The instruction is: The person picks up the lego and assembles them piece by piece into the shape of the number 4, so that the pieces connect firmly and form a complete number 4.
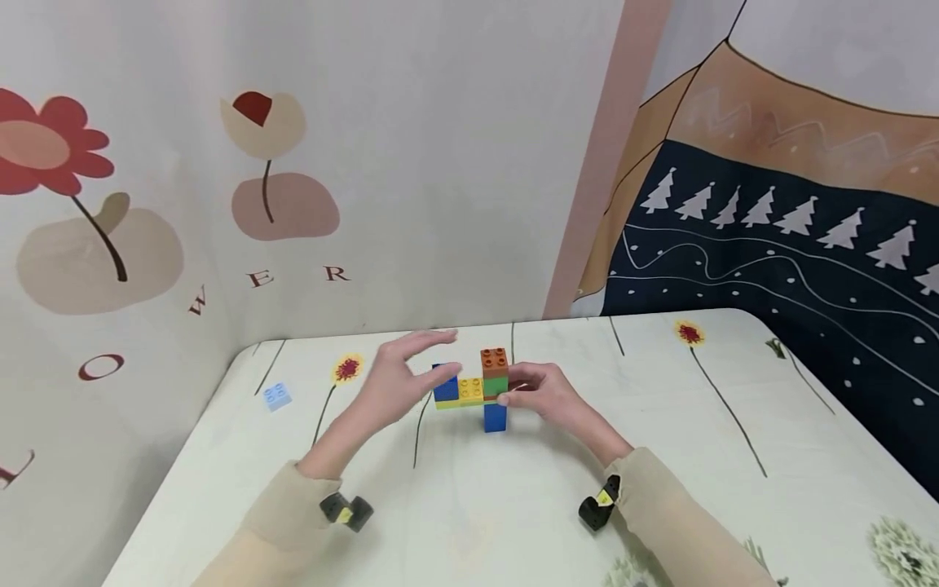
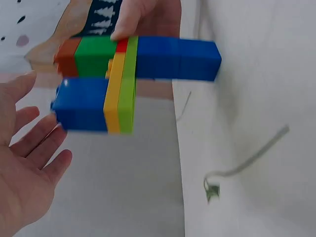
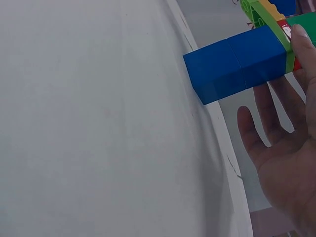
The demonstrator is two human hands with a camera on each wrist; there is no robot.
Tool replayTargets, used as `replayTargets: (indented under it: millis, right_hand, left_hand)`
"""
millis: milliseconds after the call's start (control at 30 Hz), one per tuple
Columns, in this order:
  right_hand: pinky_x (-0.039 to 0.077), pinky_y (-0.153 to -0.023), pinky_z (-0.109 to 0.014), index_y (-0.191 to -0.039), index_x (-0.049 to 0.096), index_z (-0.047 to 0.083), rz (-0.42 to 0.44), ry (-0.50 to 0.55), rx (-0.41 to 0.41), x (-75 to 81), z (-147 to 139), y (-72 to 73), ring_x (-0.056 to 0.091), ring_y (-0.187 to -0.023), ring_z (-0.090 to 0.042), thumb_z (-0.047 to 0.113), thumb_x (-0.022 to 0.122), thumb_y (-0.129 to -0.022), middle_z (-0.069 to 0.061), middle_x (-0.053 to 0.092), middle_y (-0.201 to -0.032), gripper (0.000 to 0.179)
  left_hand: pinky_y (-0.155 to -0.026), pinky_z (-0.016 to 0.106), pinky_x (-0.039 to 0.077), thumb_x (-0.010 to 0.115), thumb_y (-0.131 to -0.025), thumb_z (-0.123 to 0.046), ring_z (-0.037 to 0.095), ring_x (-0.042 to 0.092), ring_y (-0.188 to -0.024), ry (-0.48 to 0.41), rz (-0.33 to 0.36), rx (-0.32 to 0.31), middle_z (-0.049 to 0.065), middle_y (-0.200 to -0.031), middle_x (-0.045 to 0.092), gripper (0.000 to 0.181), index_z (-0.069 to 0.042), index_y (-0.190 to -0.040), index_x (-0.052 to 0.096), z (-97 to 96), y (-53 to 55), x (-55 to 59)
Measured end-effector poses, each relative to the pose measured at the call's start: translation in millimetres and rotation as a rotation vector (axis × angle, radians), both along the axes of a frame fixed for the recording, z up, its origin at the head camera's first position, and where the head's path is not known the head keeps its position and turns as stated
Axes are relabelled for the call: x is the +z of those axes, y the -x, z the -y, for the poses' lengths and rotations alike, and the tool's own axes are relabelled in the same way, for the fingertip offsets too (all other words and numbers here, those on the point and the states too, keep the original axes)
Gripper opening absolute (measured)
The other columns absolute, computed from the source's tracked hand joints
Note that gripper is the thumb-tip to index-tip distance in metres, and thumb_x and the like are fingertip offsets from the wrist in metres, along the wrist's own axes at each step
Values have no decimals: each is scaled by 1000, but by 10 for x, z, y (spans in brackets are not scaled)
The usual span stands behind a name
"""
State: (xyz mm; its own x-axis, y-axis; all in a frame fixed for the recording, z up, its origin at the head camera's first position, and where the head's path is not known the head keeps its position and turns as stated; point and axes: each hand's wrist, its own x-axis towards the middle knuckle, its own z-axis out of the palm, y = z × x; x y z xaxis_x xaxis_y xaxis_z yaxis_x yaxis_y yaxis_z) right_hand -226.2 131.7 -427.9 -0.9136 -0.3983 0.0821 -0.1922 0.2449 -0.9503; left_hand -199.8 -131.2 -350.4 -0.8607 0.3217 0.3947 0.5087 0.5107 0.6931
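Observation:
A toy-brick structure (image 1: 495, 385) stands mid-table in the head view. Its column has blue bricks (image 2: 178, 58) at the bottom, then thin lime and red layers, a green brick (image 2: 96, 55) and a brown brick (image 1: 494, 359) on top. Sideways from it juts an arm of yellow and lime plates, bearing another blue brick (image 2: 81, 103). My right hand (image 1: 546, 395) pinches the column, thumb on the red layer below the green brick. On the other side, my left hand (image 1: 389, 383) is spread, thumb and fingers apart, its fingertips right by the outer blue brick.
A loose light-blue brick (image 1: 277, 396) lies on the table's left part. The table (image 1: 455, 497) has a white flower-printed cloth, and a printed curtain (image 1: 440, 163) hangs behind its far edge. Dark cameras (image 1: 346, 512) are strapped at both wrists.

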Motion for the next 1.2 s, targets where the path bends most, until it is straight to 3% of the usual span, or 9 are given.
replayTargets:
  millis: [233, 367, 467, 633, 733, 833, 900, 1067, 1200]
  right_hand:
    - [56, -91, -34, -128, 68, -2, 15, 4, -14, -3, -13, -4, 65, -105, -26, 15, 80, -91, -11, 72, -113, 43]
    - [56, -88, -30, -129, 68, -3, 11, 8, -9, 10, -7, -11, 66, -104, -25, 15, 79, -92, -11, 73, -113, 43]
    - [56, -88, -30, -129, 68, -3, -3, 10, 5, 24, 4, -15, 66, -104, -25, 16, 79, -92, -11, 73, -113, 43]
    - [56, -91, -31, -132, 66, -2, -33, 3, 42, 57, 20, -25, 65, -107, -27, 15, 77, -94, -12, 72, -115, 43]
    - [55, -93, -30, -134, 65, -1, -41, -12, 61, 64, 24, -20, 64, -109, -26, 17, 76, -95, -11, 71, -118, 44]
    - [55, -92, -29, -135, 64, 0, -40, -33, 62, 77, 22, -25, 64, -108, -25, 18, 76, -95, -11, 71, -119, 45]
    - [55, -93, -30, -135, 64, 0, -41, -41, 61, 88, 20, -27, 64, -108, -25, 17, 76, -95, -10, 70, -120, 45]
    - [54, -99, -39, -134, 64, -1, -55, -51, 57, 114, 31, -39, 63, -109, -27, 16, 77, -94, -12, 69, -122, 45]
    - [53, -100, -44, -132, 65, -1, -68, -53, 42, 129, 38, -57, 64, -109, -26, 17, 78, -93, -11, 69, -121, 45]
  left_hand:
    - [-105, 53, 48, 80, -92, -17, 35, 57, -129, -23, 55, 135, 11, -135, 66, 44, -6, -133, 68, 559, -19, 2]
    - [-97, 34, 55, 79, -93, -18, 36, 59, -126, -1, 65, 186, 12, -137, 64, 45, -6, -135, 67, 895, -21, -41]
    - [-93, 15, 49, 79, -93, -19, 36, 61, -123, 10, 57, 230, 13, -135, 65, 46, -4, -134, 67, 1148, -3, -113]
    - [-91, 7, 43, 75, -96, -20, 39, 59, -120, 62, 23, 356, 21, -134, 64, 47, 2, -136, 64, 1624, 33, -278]
    - [-96, 16, 48, 72, -99, -22, 41, 56, -124, 93, 59, 424, 24, -138, 60, 49, 3, -139, 60, 1884, 31, -379]
    - [-100, 41, 51, 72, -99, -25, 47, 54, -125, 115, 106, 442, 27, -140, 58, 52, 4, -141, 58, 2043, 19, -470]
    - [-99, 57, 47, 72, -99, -24, 51, 52, -126, 116, 129, 438, 29, -140, 56, 53, 5, -141, 58, 2101, 12, -522]
    - [-99, 63, 44, 71, -99, -24, 57, 48, -127, 108, 187, 455, 32, -141, 53, 54, 7, -141, 56, 2185, 0, -607]
    - [-99, 57, 47, 72, -98, -25, 53, 50, -127, 118, 217, 459, 31, -142, 54, 56, 7, -141, 56, 2244, -6, -652]
